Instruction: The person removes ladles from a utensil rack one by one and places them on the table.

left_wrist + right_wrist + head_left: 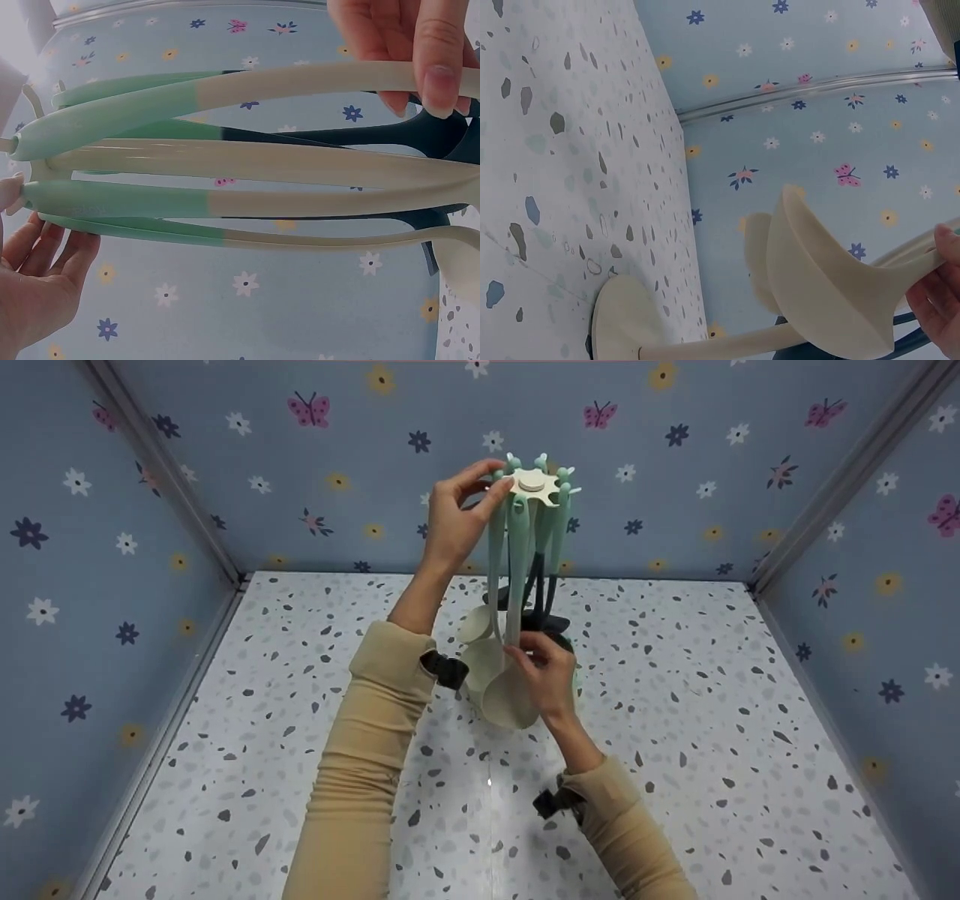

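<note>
A cream utensil rack (532,482) stands upright, with several green-handled kitchen utensils hanging from its notched top. My left hand (454,521) grips the left edge of that top, its thumb over the rim and its fingers behind a handle end. Lower down, my right hand (551,679) pinches the neck of a cream ladle (825,292), thumb in front. The ladle's green handle (518,529) reaches up to the front of the rack. Another cream utensil (477,624) and dark utensils (544,621) hang around the pole (247,161).
The rack's round base (622,319) rests on a white speckled table (690,720). Blue flowered panels (315,472) rise at the back and both sides, joined by metal strips (169,480). A black wrist camera (444,670) sits at the left cuff.
</note>
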`<state>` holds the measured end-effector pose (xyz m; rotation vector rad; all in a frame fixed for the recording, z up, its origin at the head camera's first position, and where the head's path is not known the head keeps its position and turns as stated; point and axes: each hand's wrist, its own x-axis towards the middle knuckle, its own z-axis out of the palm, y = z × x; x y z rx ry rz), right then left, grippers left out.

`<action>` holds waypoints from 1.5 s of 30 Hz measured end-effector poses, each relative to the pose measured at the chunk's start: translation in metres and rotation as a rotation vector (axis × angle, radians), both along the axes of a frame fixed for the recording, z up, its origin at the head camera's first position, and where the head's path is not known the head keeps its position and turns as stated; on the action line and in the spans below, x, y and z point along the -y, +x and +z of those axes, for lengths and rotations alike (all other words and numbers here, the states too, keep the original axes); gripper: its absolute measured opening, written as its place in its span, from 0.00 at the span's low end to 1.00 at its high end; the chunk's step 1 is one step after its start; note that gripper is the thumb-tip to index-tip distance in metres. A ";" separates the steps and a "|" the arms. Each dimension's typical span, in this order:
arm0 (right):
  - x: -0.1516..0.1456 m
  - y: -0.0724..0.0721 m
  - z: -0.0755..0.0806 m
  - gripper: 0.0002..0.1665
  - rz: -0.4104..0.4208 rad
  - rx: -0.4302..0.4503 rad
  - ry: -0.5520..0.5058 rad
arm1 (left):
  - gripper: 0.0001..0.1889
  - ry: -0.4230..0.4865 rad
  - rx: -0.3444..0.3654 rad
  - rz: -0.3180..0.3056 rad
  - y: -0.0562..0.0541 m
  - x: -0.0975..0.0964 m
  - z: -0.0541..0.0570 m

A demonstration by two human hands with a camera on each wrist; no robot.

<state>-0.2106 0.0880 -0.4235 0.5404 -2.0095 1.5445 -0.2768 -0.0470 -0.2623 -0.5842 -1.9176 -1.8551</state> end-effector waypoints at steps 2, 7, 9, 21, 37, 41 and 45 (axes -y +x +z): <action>0.000 0.000 0.000 0.06 0.002 -0.016 -0.001 | 0.13 0.004 -0.002 -0.004 0.000 0.000 0.000; 0.000 0.000 0.001 0.06 0.015 -0.041 -0.002 | 0.14 0.003 0.010 -0.006 0.000 0.000 0.001; 0.000 0.001 0.001 0.06 0.025 -0.052 -0.007 | 0.14 -0.002 0.009 -0.009 0.000 0.000 0.002; -0.005 0.011 0.005 0.07 0.028 -0.182 -0.016 | 0.14 0.004 0.028 -0.018 0.001 -0.001 0.003; -0.051 0.017 -0.014 0.06 -0.083 -0.079 0.011 | 0.14 -0.007 0.004 0.006 0.003 -0.001 0.004; -0.067 0.015 -0.023 0.05 -0.121 -0.048 0.040 | 0.13 0.002 0.028 0.000 0.003 -0.001 0.004; -0.079 0.019 -0.019 0.05 -0.147 0.018 0.070 | 0.13 0.002 0.034 0.007 0.003 -0.001 0.003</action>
